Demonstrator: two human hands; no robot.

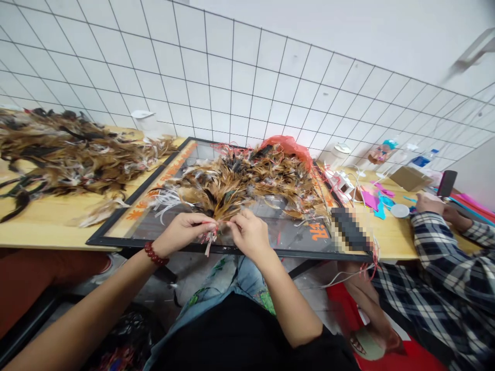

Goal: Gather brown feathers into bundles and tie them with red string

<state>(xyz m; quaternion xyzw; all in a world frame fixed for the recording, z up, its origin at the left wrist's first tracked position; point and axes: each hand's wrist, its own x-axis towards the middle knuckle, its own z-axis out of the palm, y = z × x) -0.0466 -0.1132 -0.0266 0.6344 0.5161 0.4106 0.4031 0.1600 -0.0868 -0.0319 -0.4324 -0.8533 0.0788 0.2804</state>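
Observation:
Brown feathers lie heaped on a black-framed glass panel (139,243). At its front edge, a feather bundle (220,201) points away from me, its pale quill ends and red string (209,236) toward me. My left hand (185,234), with a red bead bracelet at the wrist, pinches the bundle's tied end from the left. My right hand (249,232) is closed at the right of the same end, thumb and finger together on thin red string. White strips (168,200) lie left of the bundle.
More feathers (77,149) cover the wooden table (46,226) at left. A red bag (288,147) lies behind the heap. Right are a pixelated dark object (351,228), a white jar (340,153) and a person in a plaid sleeve (436,242) holding a phone.

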